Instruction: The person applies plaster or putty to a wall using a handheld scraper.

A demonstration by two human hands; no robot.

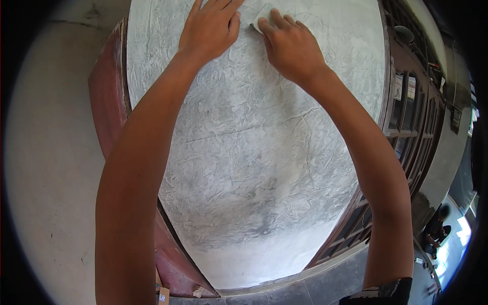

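My left hand lies flat against a rough grey-and-white plastered wall panel, fingers stretched upward and partly cut off by the top edge of the view. To its right, my right hand is closed on a small pale flat sheet with a dark edge, pressed against the wall. Its fingers cover much of the sheet. Ridges and thin cracks run over the panel, which turns smoother and whiter at its bottom.
A reddish-brown wooden frame borders the panel on the left, beside a plain beige wall. Brown framed windows stand on the right. Grey floor tiles and a small cardboard box lie below. A person sits at the far right.
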